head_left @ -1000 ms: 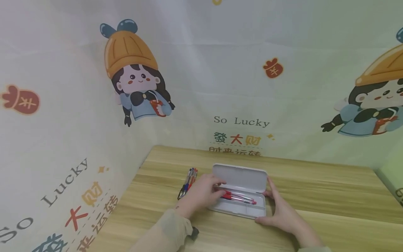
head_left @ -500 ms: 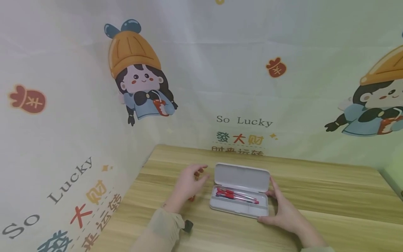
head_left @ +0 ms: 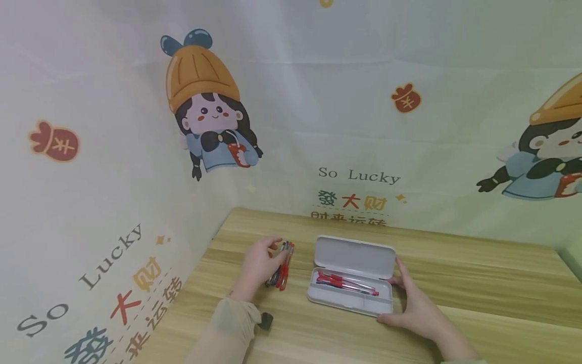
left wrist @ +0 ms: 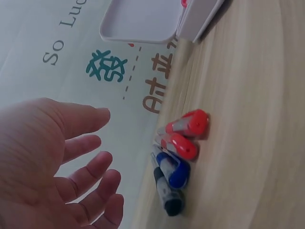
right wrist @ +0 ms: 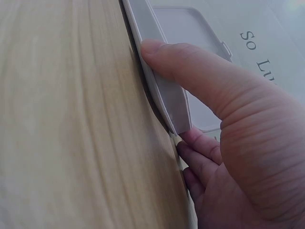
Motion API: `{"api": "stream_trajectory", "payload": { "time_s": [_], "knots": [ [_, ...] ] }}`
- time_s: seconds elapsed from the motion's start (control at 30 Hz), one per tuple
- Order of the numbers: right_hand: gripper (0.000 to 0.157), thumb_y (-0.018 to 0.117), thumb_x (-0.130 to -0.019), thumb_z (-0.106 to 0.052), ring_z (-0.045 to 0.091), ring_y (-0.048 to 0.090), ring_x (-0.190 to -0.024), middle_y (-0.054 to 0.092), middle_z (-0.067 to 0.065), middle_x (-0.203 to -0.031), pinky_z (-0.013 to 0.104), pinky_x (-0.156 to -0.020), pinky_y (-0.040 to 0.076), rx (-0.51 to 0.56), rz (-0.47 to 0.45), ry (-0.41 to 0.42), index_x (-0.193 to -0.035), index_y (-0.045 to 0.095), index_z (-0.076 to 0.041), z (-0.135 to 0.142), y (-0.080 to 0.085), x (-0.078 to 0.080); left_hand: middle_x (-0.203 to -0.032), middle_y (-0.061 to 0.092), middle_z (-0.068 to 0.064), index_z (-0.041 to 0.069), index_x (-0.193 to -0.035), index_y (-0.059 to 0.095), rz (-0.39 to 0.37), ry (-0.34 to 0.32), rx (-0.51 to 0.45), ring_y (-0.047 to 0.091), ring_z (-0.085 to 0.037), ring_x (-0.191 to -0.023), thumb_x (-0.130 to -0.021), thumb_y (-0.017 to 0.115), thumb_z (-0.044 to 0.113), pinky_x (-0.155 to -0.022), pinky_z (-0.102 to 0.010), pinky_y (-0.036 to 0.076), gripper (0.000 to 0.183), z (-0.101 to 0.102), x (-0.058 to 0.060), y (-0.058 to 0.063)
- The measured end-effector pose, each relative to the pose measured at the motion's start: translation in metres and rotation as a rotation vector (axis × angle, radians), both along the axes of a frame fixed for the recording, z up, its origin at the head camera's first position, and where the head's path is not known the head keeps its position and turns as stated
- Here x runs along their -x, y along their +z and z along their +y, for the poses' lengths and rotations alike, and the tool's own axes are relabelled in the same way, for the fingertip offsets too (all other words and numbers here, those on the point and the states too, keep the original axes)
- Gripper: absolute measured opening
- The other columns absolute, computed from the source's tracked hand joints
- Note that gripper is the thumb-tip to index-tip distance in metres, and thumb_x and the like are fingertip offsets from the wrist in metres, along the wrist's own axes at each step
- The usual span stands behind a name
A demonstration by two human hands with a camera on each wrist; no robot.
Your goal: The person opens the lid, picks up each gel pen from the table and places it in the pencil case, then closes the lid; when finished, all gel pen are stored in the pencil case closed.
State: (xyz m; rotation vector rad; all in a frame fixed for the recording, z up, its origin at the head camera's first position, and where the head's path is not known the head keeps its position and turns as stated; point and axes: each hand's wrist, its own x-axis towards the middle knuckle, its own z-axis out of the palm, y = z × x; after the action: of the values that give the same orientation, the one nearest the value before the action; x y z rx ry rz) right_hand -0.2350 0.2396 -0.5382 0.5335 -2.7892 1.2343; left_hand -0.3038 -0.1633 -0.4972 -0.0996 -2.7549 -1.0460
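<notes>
A pale pencil case point(head_left: 354, 257) lies with its lid raised on the table. Inside it, pens with red grips point(head_left: 347, 284) lie in the rear compartment. At the case's right end my right hand point(head_left: 416, 308) holds it; in the right wrist view the thumb point(right wrist: 181, 59) presses the front edge and the fingers are behind the corner. To the left, my left hand point(head_left: 260, 263) hovers beside loose pens point(head_left: 284, 273), its fingers relaxed and apart from them. In the left wrist view these are two red pens point(left wrist: 190, 123), a blue pen point(left wrist: 174, 171) and a black pen point(left wrist: 167, 193).
The wooden table point(head_left: 477, 283) reaches back to a printed cloth point(head_left: 282, 101) that hangs behind and on the left. A small dark object point(head_left: 265, 321) sits by the left sleeve cuff.
My left hand has moved left from the case's left end to the loose pens. The right hand stays at the case's right end. The head view has shifted slightly.
</notes>
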Motion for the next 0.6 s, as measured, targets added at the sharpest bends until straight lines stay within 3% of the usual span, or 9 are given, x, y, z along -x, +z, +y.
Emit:
{"api": "stream_trajectory", "payload": {
  "time_s": [0.2,0.43,0.6],
  "knots": [
    [0.158,0.106,-0.067,-0.038,0.055,0.055,-0.145,0.065,0.025,-0.151,0.082,-0.121,0.03,-0.01,-0.002,-0.004,-0.177,-0.005,-0.01,0.0,0.0,0.0,-0.123,0.078,-0.018,0.007,-0.141,0.071,-0.082,0.007,0.012,0.077,-0.032,-0.108,-0.1,0.08,0.027,-0.093,-0.051,0.064,0.046,-0.011,0.002,-0.006],
    [0.158,0.105,-0.067,-0.039,0.056,0.055,-0.145,0.064,0.026,-0.152,0.083,-0.121,0.03,-0.017,-0.008,-0.006,-0.177,-0.005,-0.01,-0.001,0.002,-0.001,-0.108,0.077,-0.009,0.006,-0.145,0.069,-0.194,0.032,0.043,0.07,-0.02,-0.091,-0.099,0.081,0.026,-0.083,-0.041,0.061,0.052,-0.019,0.001,-0.008],
    [0.158,0.105,-0.068,-0.038,0.056,0.054,-0.146,0.064,0.026,-0.152,0.083,-0.122,0.029,-0.012,-0.016,-0.005,-0.177,-0.006,-0.01,-0.002,0.002,-0.001,-0.107,0.078,-0.009,0.005,-0.142,0.07,-0.233,0.036,0.053,0.07,-0.019,-0.089,-0.096,0.084,0.024,-0.081,-0.038,0.06,0.052,-0.02,0.001,-0.009]
  ]
}}
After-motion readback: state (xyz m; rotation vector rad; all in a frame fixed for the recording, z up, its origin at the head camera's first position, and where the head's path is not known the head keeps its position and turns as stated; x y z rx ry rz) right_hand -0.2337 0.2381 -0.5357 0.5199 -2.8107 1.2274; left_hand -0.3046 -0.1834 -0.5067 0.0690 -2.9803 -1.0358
